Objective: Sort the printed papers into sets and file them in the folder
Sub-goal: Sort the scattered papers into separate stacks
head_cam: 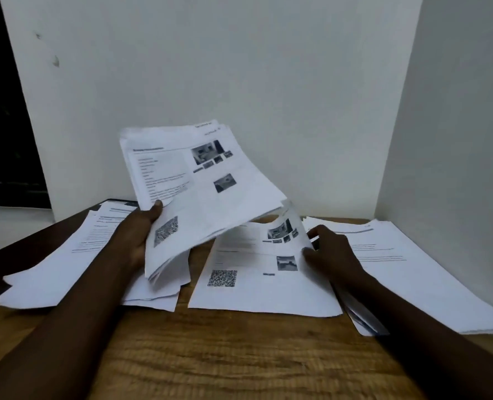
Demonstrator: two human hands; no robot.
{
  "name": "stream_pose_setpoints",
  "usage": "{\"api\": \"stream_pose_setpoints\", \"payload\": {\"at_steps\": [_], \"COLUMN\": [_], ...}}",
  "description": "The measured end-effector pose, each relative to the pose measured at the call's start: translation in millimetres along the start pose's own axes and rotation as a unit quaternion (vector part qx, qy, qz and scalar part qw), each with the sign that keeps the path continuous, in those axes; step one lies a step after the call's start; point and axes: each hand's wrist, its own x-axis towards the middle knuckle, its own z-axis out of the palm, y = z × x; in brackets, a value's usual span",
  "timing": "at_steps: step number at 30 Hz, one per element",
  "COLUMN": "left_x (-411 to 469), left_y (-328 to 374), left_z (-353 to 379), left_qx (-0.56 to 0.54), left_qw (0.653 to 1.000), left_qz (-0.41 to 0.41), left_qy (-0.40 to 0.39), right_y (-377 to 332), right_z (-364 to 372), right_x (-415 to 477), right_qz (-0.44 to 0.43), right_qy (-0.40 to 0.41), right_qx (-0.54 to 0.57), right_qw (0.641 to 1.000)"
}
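Hands: 2, left hand [135, 241] and right hand [334, 255].
Paper lots: 6 in all.
Held sheaf [210, 192]: 1, in left hand, mid-view; sheets in it cannot be counted.
Curled sheet [285, 226]: 1, pinched by right hand.
Piles flat on table [239, 356]: 4. These are left pile [54, 261] at 8 o'clock, small pile [161, 295] at 7 o'clock, middle pile [268, 298] at 6 o'clock and right pile [412, 272] at 4 o'clock.
QR codes: 2, sheaf code [165, 230] and pile code [222, 278].
Dark flat item [118, 201] at 9 o'clock: 1.
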Motion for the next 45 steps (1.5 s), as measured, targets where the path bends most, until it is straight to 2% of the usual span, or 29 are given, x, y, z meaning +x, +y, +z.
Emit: {"api": "stream_pose_setpoints", "payload": {"at_steps": [1,3,4,5,7,8,9,12,14,19,26,30,33,35,37,40,43,45], "left_x": [0,-2,-4,-6,-11,-14,-16,-19,-19,-18,-5,1,9,12,10,8,7,2], "left_y": [-3,-9,-12,-15,-22,-25,-28,-36,-38,-38,-19,-6,4,7,8,6,6,0], "left_z": [3,14,19,24,31,34,37,47,50,48,37,23,1,-15,-17,-4,7,12], "left_qx": [0.004,0.024,0.036,0.050,0.066,0.071,0.078,0.099,0.107,0.121,0.210,0.210,0.169,0.101,0.080,0.161,0.230,0.199], "left_qw": [1.000,0.999,0.998,0.997,0.993,0.992,0.990,0.984,0.981,0.981,0.975,0.971,0.974,0.984,0.990,0.973,0.963,0.974], "left_qz": [-0.006,-0.006,0.000,0.007,0.014,0.010,0.004,-0.006,0.001,0.006,0.072,0.100,0.107,0.076,0.041,0.062,0.075,0.075], "left_qy": [-0.015,-0.043,-0.052,-0.064,-0.095,-0.106,-0.119,-0.149,-0.162,-0.154,-0.006,0.054,0.109,0.129,0.110,0.152,0.116,0.082], "right_y": [0,-2,-5,-12,-26,-29,-30,-26,-23,-16,5,18,21,22,17,-1,-12,-12], "right_z": [1,-3,-6,-12,-20,-21,-19,-15,-17,-20,-27,-31,-41,-44,-40,-27,-13,-7], "right_x": [1,1,2,0,-2,-3,-4,-3,-1,6,18,24,24,22,18,7,0,-4], "right_qz": [-0.006,-0.051,-0.070,-0.066,-0.014,0.007,0.000,-0.046,-0.057,-0.043,0.013,0.033,0.059,0.068,0.052,-0.006,-0.036,-0.034], "right_qy": [0.006,0.073,0.115,0.116,0.015,-0.021,-0.030,0.055,0.082,0.087,0.139,0.142,0.157,0.167,0.156,0.107,0.064,0.044], "right_qx": [-0.031,-0.072,-0.037,0.046,0.262,0.315,0.309,0.233,0.237,0.215,0.203,0.193,0.171,0.128,0.093,0.055,0.006,-0.016], "right_qw": [0.999,0.993,0.990,0.990,0.965,0.949,0.950,0.970,0.966,0.972,0.969,0.970,0.971,0.975,0.982,0.993,0.997,0.998]}}
